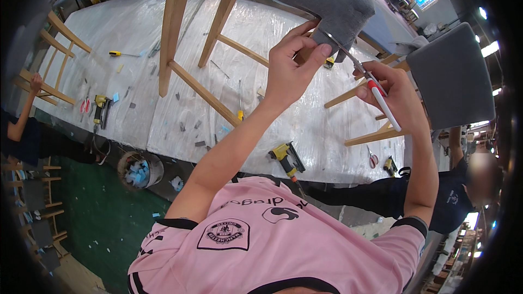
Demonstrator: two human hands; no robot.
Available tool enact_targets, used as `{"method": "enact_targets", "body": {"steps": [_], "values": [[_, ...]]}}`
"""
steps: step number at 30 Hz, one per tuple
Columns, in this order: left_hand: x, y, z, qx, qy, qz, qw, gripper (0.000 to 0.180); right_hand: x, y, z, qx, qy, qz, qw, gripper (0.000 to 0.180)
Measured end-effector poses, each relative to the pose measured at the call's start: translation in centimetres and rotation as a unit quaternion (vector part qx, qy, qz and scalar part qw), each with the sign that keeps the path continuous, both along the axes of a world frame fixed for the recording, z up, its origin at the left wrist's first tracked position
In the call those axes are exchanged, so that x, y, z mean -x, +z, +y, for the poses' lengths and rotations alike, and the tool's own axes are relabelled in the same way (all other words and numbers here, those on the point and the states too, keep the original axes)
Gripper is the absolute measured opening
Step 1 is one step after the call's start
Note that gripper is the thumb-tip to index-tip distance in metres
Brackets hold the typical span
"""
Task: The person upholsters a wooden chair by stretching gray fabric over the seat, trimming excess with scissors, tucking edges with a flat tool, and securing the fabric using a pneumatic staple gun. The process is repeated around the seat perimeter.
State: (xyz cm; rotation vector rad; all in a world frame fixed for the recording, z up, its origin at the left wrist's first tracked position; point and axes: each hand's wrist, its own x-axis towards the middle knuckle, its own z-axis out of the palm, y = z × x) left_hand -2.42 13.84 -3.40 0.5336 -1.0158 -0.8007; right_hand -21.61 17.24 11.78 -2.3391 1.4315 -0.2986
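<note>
A wooden chair [173, 38] lies tipped on the plastic-covered table, its grey upholstered part [332, 0] toward the far side. At the corner of that grey cover, my left hand [294, 62] is closed, thumb and fingers pinching the fabric edge. My right hand [403, 90] grips scissors [383, 104] with red and white handles. Their blades point up and left and reach the fabric beside my left fingers. Whether the blades are parted around the cloth is hard to make out.
A yellow staple gun [283, 155] lies at the table's near edge, with a screwdriver [240, 113] farther in. Another grey chair [452, 76] stands at right beside a person [449, 193]. Another person [22, 130] is at left, near a bucket of blue scraps [157, 173].
</note>
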Motion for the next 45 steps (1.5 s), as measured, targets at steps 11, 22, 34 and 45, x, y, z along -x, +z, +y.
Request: {"method": "enact_targets", "body": {"steps": [11,22,34,45], "values": [[0.2,-0.1,0.1,-0.014,-0.008,0.012,1.0,0.026,0.7,-0.2,-1.4,-0.01,0.026,-0.012,1.0,0.061],[1.1,0.0,0.7,0.07,0.042,-0.011,0.997,0.022,8.8,-6.2,-4.7,-0.058,0.131,-0.192,0.971,0.06],[1.9,0.4,3.9,0.007,0.233,-0.263,0.936,0.033,11.6,-11.4,-17.1,0.023,0.278,-0.186,0.942,0.097],[4.4,1.2,2.9,-0.033,0.319,-0.346,0.882,0.029,7.7,-8.3,-19.4,-0.053,0.357,-0.14,0.922,0.098]]}}
